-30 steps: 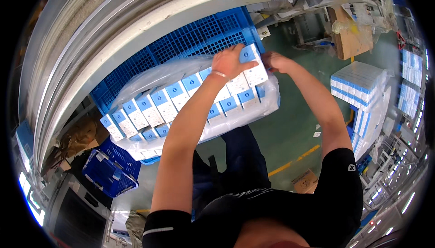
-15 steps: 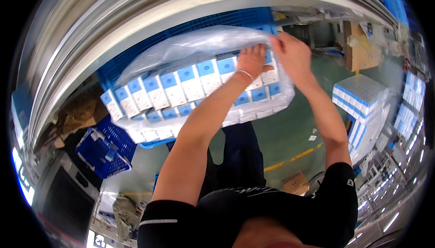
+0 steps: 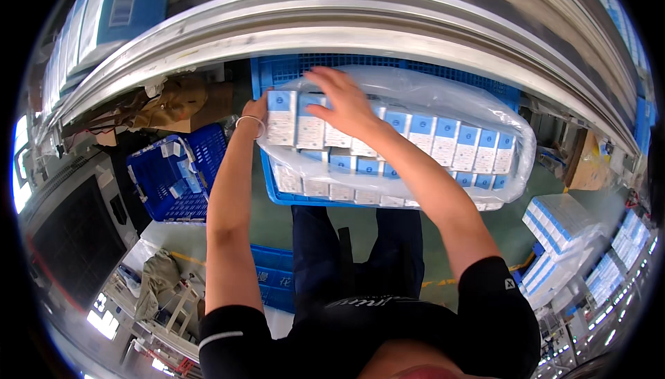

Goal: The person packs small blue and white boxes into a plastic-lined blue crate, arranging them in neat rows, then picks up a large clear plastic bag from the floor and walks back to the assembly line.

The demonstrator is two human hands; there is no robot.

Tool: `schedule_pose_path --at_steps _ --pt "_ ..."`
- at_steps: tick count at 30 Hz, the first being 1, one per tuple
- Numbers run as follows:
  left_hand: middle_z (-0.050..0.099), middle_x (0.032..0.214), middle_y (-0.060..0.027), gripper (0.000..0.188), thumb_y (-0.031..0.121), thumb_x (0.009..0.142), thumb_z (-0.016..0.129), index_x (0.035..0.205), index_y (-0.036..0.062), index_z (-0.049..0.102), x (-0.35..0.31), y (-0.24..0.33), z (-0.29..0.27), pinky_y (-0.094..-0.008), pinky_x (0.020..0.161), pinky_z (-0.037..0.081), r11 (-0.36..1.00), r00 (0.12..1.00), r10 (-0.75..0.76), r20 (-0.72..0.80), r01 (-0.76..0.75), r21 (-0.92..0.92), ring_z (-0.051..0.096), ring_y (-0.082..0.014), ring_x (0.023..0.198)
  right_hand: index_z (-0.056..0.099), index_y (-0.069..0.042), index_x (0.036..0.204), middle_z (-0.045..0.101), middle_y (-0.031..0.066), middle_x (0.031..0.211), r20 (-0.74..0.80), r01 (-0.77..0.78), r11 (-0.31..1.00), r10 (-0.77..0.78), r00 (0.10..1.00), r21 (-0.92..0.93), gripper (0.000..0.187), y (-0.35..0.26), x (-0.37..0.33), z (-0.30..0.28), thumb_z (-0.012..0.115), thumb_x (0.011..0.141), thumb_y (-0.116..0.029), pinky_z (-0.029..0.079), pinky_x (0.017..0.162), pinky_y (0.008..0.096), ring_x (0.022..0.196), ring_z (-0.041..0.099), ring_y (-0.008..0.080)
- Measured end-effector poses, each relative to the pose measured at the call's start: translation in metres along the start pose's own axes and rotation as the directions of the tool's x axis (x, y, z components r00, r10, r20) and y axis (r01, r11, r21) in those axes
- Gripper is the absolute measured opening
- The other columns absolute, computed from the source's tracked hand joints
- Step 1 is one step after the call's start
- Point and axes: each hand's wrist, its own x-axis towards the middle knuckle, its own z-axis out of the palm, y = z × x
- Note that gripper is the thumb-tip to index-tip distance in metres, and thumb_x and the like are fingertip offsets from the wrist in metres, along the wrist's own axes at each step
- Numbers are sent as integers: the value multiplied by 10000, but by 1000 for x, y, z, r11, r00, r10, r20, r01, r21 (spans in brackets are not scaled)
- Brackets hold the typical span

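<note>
A clear plastic bag lines a blue crate, its top spread wide around rows of small white-and-blue boxes. My left hand is at the crate's left end, against the side of the endmost box; its fingers are mostly hidden, so its grip is unclear. Over the left part of the upper row, my right hand has its fingers spread, with nothing held in it. Whether its fingertips touch the boxes cannot be made out.
A metal rail runs along the far side of the crate. To the left stands a dark blue basket with some small boxes inside. Another blue crate is by my legs. Wrapped box stacks stand at right.
Both hands have gone from the right end of the bag to its left end. My right hand has let go of the bag edge. The view has shifted, showing the crate's left end more fully.
</note>
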Motion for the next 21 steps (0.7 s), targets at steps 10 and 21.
schedule_pose_path --at_steps 10,21 --pt "604 680 -66 121 39 764 696 807 -15 597 -227 74 -126 -247 576 443 476 470 879 79 -859 -189 527 -75 613 618 -30 1025 619 177 1019 192 -251 946 290 938 -205 347 16 -13 110 702 765 -244 405 904 456 982 582 303" --pt "585 933 -59 370 179 869 625 1159 0 480 -242 -47 -113 -240 674 457 793 852 434 291 -209 -572 558 -97 765 574 -14 1165 569 190 1175 137 -453 891 453 881 -33 362 -1 -142 -56 553 890 -248 404 963 417 1133 507 329"
